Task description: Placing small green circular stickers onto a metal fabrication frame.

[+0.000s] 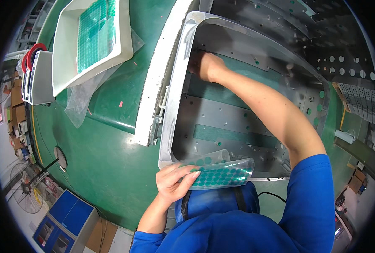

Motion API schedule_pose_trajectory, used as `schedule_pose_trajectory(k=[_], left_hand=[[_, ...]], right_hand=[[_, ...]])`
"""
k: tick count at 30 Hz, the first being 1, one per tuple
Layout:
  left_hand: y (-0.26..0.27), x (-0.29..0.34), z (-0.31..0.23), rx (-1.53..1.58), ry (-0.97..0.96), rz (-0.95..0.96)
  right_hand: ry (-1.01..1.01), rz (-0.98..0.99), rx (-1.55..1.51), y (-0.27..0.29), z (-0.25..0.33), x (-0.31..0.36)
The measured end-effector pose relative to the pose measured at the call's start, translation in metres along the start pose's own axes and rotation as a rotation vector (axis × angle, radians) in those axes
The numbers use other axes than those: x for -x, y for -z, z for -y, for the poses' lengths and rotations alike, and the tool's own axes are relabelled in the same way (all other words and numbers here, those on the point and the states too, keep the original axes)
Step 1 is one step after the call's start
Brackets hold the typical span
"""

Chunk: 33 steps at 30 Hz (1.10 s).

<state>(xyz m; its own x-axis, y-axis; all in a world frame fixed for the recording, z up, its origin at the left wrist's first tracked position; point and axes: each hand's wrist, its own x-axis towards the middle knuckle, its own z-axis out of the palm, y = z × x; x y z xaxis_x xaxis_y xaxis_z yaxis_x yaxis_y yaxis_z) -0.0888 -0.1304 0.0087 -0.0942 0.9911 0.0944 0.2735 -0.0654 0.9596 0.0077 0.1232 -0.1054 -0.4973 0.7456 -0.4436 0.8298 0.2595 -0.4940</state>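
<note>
A clear, curled sheet of round green stickers [223,176] is pinched between the thumb and fingers of my left hand [173,182], just outside the near left corner of a big grey metal frame [178,97]. My right arm stretches across this open frame. At its far left inner side is my right hand [207,66], close to or touching the wall; its fingertips are lost in shadow, so I cannot tell what they hold. Small green dots [219,143] sit at several spots on the metal panel inside.
A white bin [126,40] at the upper left holds more green sticker sheets [97,36], with clear plastic film [80,105] below it. A white beam [153,84] runs along the frame's left. At lower left are a blue cabinet [71,211] and a fan [25,185].
</note>
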Motion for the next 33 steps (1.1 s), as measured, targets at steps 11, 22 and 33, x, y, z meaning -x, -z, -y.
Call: schedule_pose_trajectory(k=[11, 22, 33], left_hand=[[-0.0006, 0.0000, -0.0004, -0.008, -0.001, -0.007], [-0.0006, -0.0001, -0.0007, -0.012, 0.006, -0.008], [-0.0017, 0.0001, -0.0021, -0.021, 0.000, -0.026]], right_hand=[[0.032, -0.057, 0.026, -0.0057, -0.0024, 0.0010], [0.022, -0.070, 0.043, -0.0051, -0.0012, 0.0030], [-0.006, -0.125, 0.038, -0.0084, -0.0002, 0.0071]])
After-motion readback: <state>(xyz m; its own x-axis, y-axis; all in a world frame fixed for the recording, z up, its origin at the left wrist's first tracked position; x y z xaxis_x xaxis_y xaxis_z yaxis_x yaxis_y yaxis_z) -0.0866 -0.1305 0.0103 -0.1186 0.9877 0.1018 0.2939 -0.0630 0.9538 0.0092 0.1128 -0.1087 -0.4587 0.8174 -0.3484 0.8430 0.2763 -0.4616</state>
